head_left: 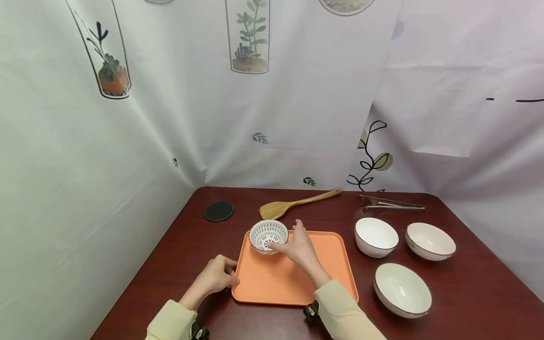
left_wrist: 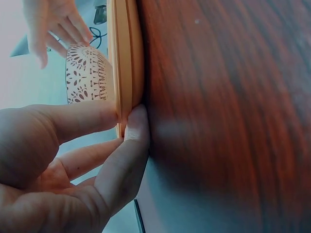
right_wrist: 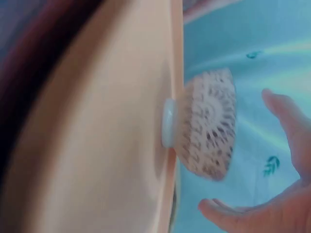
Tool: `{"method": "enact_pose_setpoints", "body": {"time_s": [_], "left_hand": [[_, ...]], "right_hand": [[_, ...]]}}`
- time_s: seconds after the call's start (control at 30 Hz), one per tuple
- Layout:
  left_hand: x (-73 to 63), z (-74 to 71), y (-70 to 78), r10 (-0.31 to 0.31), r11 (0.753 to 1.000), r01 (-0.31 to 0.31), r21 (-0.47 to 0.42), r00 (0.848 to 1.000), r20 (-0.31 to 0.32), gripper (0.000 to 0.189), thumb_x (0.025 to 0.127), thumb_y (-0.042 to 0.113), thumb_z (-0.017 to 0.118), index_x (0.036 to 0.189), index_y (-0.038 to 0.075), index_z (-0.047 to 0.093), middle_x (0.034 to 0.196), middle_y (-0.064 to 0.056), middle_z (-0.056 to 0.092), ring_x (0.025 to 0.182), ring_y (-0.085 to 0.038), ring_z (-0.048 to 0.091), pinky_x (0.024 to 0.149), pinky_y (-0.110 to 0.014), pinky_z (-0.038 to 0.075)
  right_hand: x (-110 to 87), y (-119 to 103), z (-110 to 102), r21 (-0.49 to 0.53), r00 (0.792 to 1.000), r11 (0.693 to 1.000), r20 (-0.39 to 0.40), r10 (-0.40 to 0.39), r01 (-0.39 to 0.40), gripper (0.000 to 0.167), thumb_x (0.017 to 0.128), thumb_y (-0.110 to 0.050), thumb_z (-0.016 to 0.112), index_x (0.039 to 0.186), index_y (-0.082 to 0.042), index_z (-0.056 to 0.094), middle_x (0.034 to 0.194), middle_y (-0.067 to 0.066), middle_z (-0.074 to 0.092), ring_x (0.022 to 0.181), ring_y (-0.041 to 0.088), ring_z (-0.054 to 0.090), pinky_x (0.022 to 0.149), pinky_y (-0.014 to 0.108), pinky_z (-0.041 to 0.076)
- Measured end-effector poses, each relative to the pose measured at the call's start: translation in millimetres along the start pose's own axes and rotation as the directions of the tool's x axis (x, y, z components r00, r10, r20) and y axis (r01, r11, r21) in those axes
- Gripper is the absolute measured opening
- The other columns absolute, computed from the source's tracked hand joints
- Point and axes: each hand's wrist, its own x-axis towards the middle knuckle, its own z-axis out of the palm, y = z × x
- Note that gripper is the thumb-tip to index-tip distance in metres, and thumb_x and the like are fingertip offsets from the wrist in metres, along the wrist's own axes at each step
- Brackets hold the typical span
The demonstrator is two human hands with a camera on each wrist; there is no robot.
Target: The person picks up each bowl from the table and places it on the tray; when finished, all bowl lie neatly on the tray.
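Observation:
An orange tray [head_left: 280, 283] lies on the dark wooden table. My left hand [head_left: 218, 274] pinches its left edge, and the left wrist view shows finger and thumb on the tray's rim [left_wrist: 127, 58]. A small patterned bowl [head_left: 268, 234] stands upright at the tray's far left corner. Its foot rests on the tray surface in the right wrist view, where the patterned bowl [right_wrist: 209, 124] appears sideways. Over the tray, just right of the bowl, my right hand [head_left: 299, 245] has its thumb and fingers spread. A gap shows between those fingers and the bowl in the right wrist view.
Right of the tray stand three white bowls: one near the tray [head_left: 376, 236], one farther right [head_left: 430, 242] and one in front [head_left: 402, 290]. Behind the tray lie a wooden spatula [head_left: 276, 208] and metal utensils [head_left: 391, 204]. A dark round coaster [head_left: 218, 211] is at back left.

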Motion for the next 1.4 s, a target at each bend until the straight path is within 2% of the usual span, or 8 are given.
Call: {"method": "enact_pose_setpoints", "body": {"time_s": [0.13, 0.33, 0.57, 0.9, 1.03, 1.2, 1.4], "left_hand": [[0.0, 0.9, -0.9, -0.001, 1.0, 0.001, 0.006, 1.0, 0.005, 0.04, 0.07, -0.008, 0.069, 0.11, -0.014, 0.067, 0.065, -0.004, 0.06, 0.056, -0.014, 0.058, 0.052, -0.027, 0.047], [1.2, 1.4, -1.1, 0.012, 1.0, -0.012, 0.014, 1.0, -0.009, 0.04, 0.07, -0.007, 0.07, 0.109, -0.014, 0.067, 0.066, -0.004, 0.061, 0.056, -0.014, 0.06, 0.051, -0.028, 0.047], [2.6, 1.0, 2.5, -0.004, 1.0, 0.005, 0.029, 1.0, -0.022, 0.039, 0.071, -0.007, 0.073, 0.11, -0.013, 0.067, 0.067, -0.005, 0.061, 0.056, -0.015, 0.058, 0.052, -0.028, 0.046], [2.7, 2.4, 0.8, 0.012, 1.0, -0.011, 0.025, 1.0, -0.027, 0.041, 0.07, -0.008, 0.072, 0.11, -0.014, 0.067, 0.065, -0.004, 0.06, 0.054, -0.014, 0.058, 0.05, -0.027, 0.045], [2.9, 1.9, -0.6, 0.019, 1.0, -0.018, 0.025, 1.0, -0.025, 0.041, 0.07, -0.007, 0.072, 0.11, -0.014, 0.067, 0.065, -0.004, 0.061, 0.054, -0.013, 0.059, 0.049, -0.028, 0.046], [3.4, 1.9, -0.9, 0.025, 0.999, -0.024, 0.025, 1.0, -0.016, 0.041, 0.07, -0.007, 0.072, 0.11, -0.014, 0.067, 0.065, -0.004, 0.061, 0.055, -0.013, 0.058, 0.05, -0.028, 0.046], [4.4, 2.1, -0.1, 0.022, 0.999, -0.022, 0.031, 1.0, -0.016, 0.041, 0.071, -0.007, 0.072, 0.111, -0.014, 0.066, 0.065, -0.004, 0.06, 0.055, -0.014, 0.058, 0.05, -0.028, 0.045]], "right_hand": [[-2.0, 5.7, -12.3, -0.003, 1.0, 1.0, 0.008, 0.017, -0.017, 0.107, 0.073, -0.036, 0.084, 0.15, 0.006, 0.024, 0.144, 0.026, 0.045, 0.133, 0.043, 0.043, 0.103, 0.056, 0.039], [-10.0, 16.3, -30.7, 0.011, 0.999, 0.999, 0.013, 0.046, -0.046, 0.109, 0.073, -0.039, 0.084, 0.151, 0.005, 0.022, 0.147, 0.025, 0.042, 0.133, 0.041, 0.043, 0.103, 0.055, 0.04], [-21.2, 25.4, -50.8, -0.041, 1.0, 0.999, -0.012, 0.012, -0.012, 0.107, 0.071, -0.039, 0.085, 0.149, 0.007, 0.027, 0.145, 0.028, 0.043, 0.131, 0.043, 0.045, 0.101, 0.055, 0.041], [-40.0, 31.8, -85.7, -0.134, 0.998, 0.991, -0.065, -0.01, 0.001, 0.107, 0.069, -0.042, 0.086, 0.146, 0.008, 0.032, 0.141, 0.029, 0.047, 0.126, 0.044, 0.049, 0.098, 0.055, 0.043], [-46.7, 39.3, -99.6, -0.143, 0.998, 0.99, -0.069, 0.0, -0.01, 0.11, 0.069, -0.044, 0.085, 0.146, 0.01, 0.029, 0.142, 0.031, 0.044, 0.128, 0.045, 0.047, 0.1, 0.055, 0.042], [-54.4, 52.0, -121.2, -0.16, 0.996, 0.985, -0.069, 0.05, -0.061, 0.115, 0.072, -0.046, 0.083, 0.148, 0.013, 0.02, 0.147, 0.034, 0.035, 0.135, 0.048, 0.037, 0.104, 0.058, 0.036], [-55.5, 63.0, -153.2, -0.227, 0.991, 0.967, -0.093, 0.096, -0.115, 0.124, 0.071, -0.054, 0.08, 0.149, 0.014, 0.012, 0.147, 0.036, 0.03, 0.134, 0.052, 0.033, 0.106, 0.061, 0.032]]}}
